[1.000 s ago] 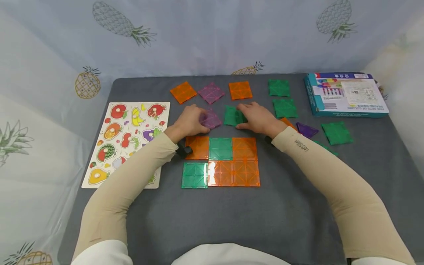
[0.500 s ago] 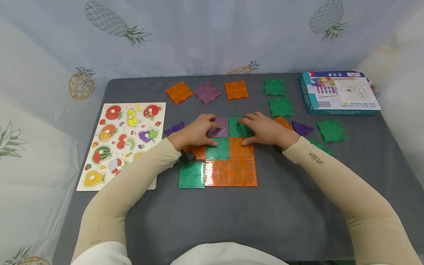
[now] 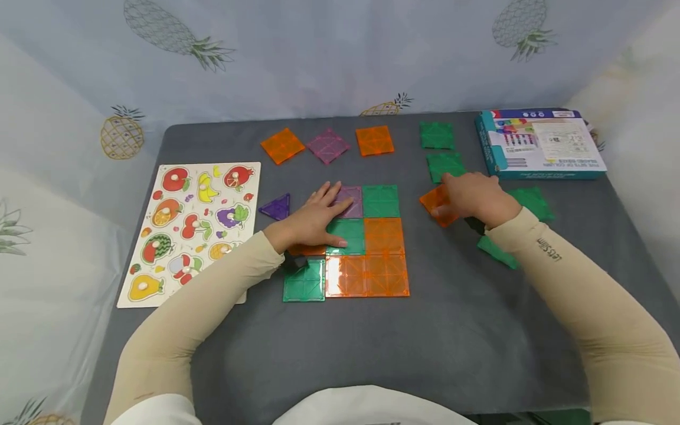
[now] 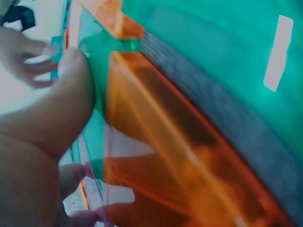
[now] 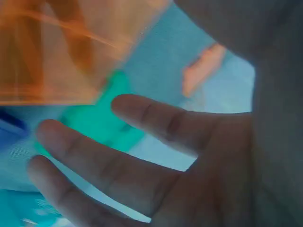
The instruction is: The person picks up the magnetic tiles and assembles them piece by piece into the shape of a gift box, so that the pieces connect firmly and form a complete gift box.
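Spread fingers of my left hand (image 3: pixel 310 221) lie over a flat block of translucent magnetic tiles in the head view. Its fingertips overlap a purple square tile (image 3: pixel 355 200), and its thumb reaches over a green square tile (image 3: pixel 350 236). At the block's upper right corner sits another green square tile (image 3: pixel 380 201); below it are orange square tiles (image 3: pixel 388 275). To the right, my right hand (image 3: pixel 475 198) pinches an orange square tile (image 3: pixel 438 203), slightly tilted. In the right wrist view this orange tile (image 5: pixel 57 56) appears close and blurred, past the outstretched fingers (image 5: pixel 109 170).
A fruit puzzle board (image 3: pixel 193 233) lies at the left, beside a purple triangle tile (image 3: pixel 276 206). Loose orange (image 3: pixel 283 146), purple (image 3: pixel 327 146) and green (image 3: pixel 437 135) tiles lie along the back. A cardboard box (image 3: pixel 542 144) occupies the back right corner.
Purple and green squares came down against the block's top edge. The right hand left the green square, moved right and took hold of the orange tile. The left hand stayed over the block, fingers spreading.
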Tool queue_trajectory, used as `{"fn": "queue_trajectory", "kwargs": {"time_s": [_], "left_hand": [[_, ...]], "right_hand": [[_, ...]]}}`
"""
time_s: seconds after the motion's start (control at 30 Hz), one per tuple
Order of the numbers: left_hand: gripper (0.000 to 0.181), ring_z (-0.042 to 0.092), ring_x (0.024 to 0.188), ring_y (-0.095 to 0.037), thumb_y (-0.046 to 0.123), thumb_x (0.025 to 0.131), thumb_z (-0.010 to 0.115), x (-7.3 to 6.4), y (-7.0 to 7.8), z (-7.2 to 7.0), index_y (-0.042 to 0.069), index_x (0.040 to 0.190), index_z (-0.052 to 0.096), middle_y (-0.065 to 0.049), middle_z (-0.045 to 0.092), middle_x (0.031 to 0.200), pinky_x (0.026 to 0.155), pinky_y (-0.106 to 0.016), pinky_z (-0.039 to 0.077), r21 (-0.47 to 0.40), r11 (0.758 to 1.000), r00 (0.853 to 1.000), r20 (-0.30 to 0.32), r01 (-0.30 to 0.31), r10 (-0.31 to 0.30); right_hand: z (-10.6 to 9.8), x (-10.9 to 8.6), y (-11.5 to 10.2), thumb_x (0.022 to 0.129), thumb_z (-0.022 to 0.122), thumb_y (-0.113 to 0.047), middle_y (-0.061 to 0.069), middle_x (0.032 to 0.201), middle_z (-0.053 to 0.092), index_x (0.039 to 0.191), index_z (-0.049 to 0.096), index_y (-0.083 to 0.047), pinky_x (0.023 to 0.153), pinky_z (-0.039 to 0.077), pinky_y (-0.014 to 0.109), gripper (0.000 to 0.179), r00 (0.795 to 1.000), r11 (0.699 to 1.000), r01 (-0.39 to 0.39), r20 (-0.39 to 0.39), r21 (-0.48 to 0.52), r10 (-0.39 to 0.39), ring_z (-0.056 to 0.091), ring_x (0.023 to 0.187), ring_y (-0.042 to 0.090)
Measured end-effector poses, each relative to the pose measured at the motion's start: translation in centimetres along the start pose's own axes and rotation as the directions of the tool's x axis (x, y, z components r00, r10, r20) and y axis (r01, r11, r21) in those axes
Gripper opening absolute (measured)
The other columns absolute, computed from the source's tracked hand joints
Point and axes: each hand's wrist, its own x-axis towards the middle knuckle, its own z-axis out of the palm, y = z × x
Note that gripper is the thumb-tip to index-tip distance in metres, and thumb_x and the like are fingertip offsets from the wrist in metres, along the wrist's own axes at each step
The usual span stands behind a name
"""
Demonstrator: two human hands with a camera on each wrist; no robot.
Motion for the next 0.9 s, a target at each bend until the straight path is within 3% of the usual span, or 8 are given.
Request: {"fn": "queue_trajectory", "kwargs": {"time_s": [0.07, 0.2, 0.33, 0.47, 0.63, 0.8, 0.9], "left_hand": [[0.094, -0.012, 0.148, -0.037, 0.051, 0.083, 0.068, -0.2, -0.1, 0.0, 0.018, 0.155, 0.017, -0.015, -0.009, 0.161, 0.118, -0.056, 0.004, -0.001, 1.000, 1.000, 0.000, 0.001, -0.001], [0.093, -0.012, 0.148, -0.037, 0.050, 0.084, 0.068, -0.2, 0.0, 0.0, 0.017, 0.155, 0.017, -0.015, -0.010, 0.161, 0.118, -0.055, 0.003, -0.010, 1.000, 1.000, 0.002, -0.003, 0.003], [0.094, -0.012, 0.148, -0.036, 0.051, 0.083, 0.068, -0.1, 0.0, 0.0, 0.018, 0.155, 0.016, -0.014, -0.010, 0.161, 0.119, -0.055, 0.003, -0.012, 1.000, 1.000, 0.000, 0.004, -0.004], [0.095, -0.011, 0.148, -0.036, 0.052, 0.083, 0.069, 0.0, -0.1, 0.1, 0.019, 0.155, 0.017, -0.014, -0.009, 0.162, 0.119, -0.055, 0.004, -0.009, 1.000, 1.000, -0.006, 0.007, -0.007], [0.096, -0.010, 0.148, -0.037, 0.053, 0.082, 0.069, 0.0, -0.2, 0.1, 0.018, 0.155, 0.017, -0.015, -0.008, 0.162, 0.119, -0.055, 0.005, 0.009, 1.000, 1.000, -0.014, 0.005, -0.005], [0.095, -0.010, 0.148, -0.036, 0.054, 0.082, 0.068, -0.1, -0.2, 0.1, 0.019, 0.155, 0.018, -0.014, -0.008, 0.162, 0.119, -0.055, 0.005, 0.010, 1.000, 1.000, -0.014, 0.010, -0.010], [0.096, -0.010, 0.148, -0.036, 0.054, 0.082, 0.069, -0.3, -0.2, 0.1, 0.019, 0.155, 0.018, -0.014, -0.007, 0.162, 0.119, -0.055, 0.005, 0.011, 1.000, 1.000, -0.018, 0.010, -0.009]], "right_hand": [[0.6, -0.3, 0.4, 0.087, 0.066, -0.048, 0.028, 0.115, 0.057, 0.139, 0.037, 0.001, 0.084, 0.038, 0.068, 0.077, 1.000, 1.000, 0.018, 0.014, 0.005, -0.018, 0.051, 0.101, 0.048], [2.4, -0.2, 1.3, 0.084, 0.072, -0.041, 0.025, 0.112, 0.056, 0.137, 0.038, -0.002, 0.080, 0.043, 0.061, 0.074, 0.986, 0.990, 0.139, -0.095, 0.007, -0.138, 0.053, 0.095, 0.040], [3.1, 0.2, 1.9, 0.081, 0.076, -0.029, 0.020, 0.112, 0.056, 0.138, 0.037, -0.004, 0.079, 0.048, 0.050, 0.073, 0.943, 0.955, 0.298, -0.157, 0.011, -0.293, 0.054, 0.090, 0.032], [3.2, 0.0, 1.6, 0.078, 0.080, -0.022, 0.017, 0.124, 0.055, 0.140, 0.037, -0.008, 0.089, 0.048, 0.048, 0.077, 0.897, 0.901, 0.431, -0.129, 0.041, -0.423, 0.052, 0.103, 0.030], [3.6, -1.1, 0.6, 0.077, 0.080, -0.022, 0.013, 0.130, 0.053, 0.141, 0.039, -0.013, 0.092, 0.048, 0.048, 0.076, 0.860, 0.861, 0.507, -0.089, 0.043, -0.502, 0.050, 0.112, 0.029], [4.4, -1.6, -0.1, 0.076, 0.081, -0.023, 0.008, 0.121, 0.055, 0.139, 0.044, -0.012, 0.084, 0.049, 0.041, 0.074, 0.815, 0.821, 0.570, -0.108, -0.031, -0.570, 0.049, 0.103, 0.024], [4.8, -1.6, -0.1, 0.076, 0.082, -0.027, 0.007, 0.121, 0.055, 0.140, 0.043, -0.014, 0.084, 0.049, 0.040, 0.076, 0.807, 0.817, 0.575, -0.142, -0.033, -0.573, 0.049, 0.103, 0.023]]}}
